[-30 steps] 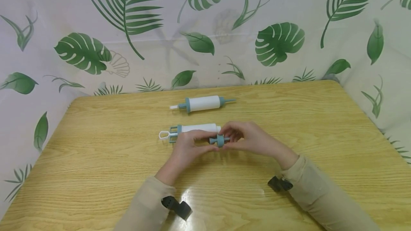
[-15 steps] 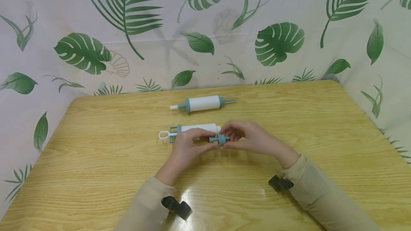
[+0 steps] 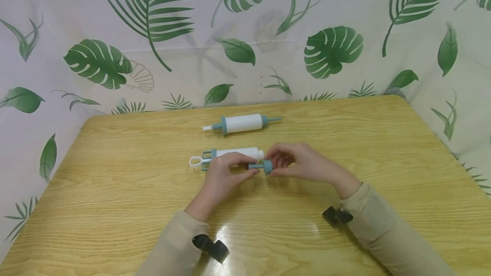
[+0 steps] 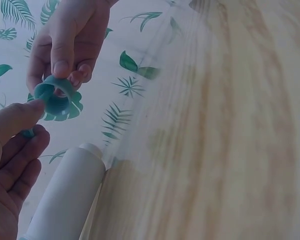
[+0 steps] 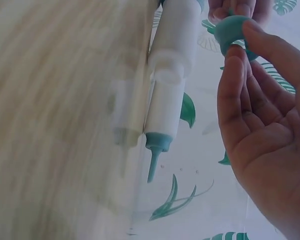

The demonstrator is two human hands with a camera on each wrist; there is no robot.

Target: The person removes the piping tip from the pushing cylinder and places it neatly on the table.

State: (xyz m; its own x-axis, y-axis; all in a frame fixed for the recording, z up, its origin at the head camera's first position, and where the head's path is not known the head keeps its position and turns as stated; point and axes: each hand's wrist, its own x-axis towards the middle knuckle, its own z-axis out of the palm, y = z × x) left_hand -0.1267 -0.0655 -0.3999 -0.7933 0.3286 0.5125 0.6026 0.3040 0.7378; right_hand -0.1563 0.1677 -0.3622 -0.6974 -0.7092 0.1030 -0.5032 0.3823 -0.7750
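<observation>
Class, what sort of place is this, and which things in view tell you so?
Probably an indoor tabletop workspace, perhaps set up for recording: a wood-grain table, leaf-print sheeting behind it, and a black device at each cuff.

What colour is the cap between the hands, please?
The cap is teal, clearest in the left wrist view.

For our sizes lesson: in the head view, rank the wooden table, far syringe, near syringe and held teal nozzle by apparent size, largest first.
Wooden table
Far syringe and near syringe: too alike to rank, near one partly hidden
Held teal nozzle
</observation>
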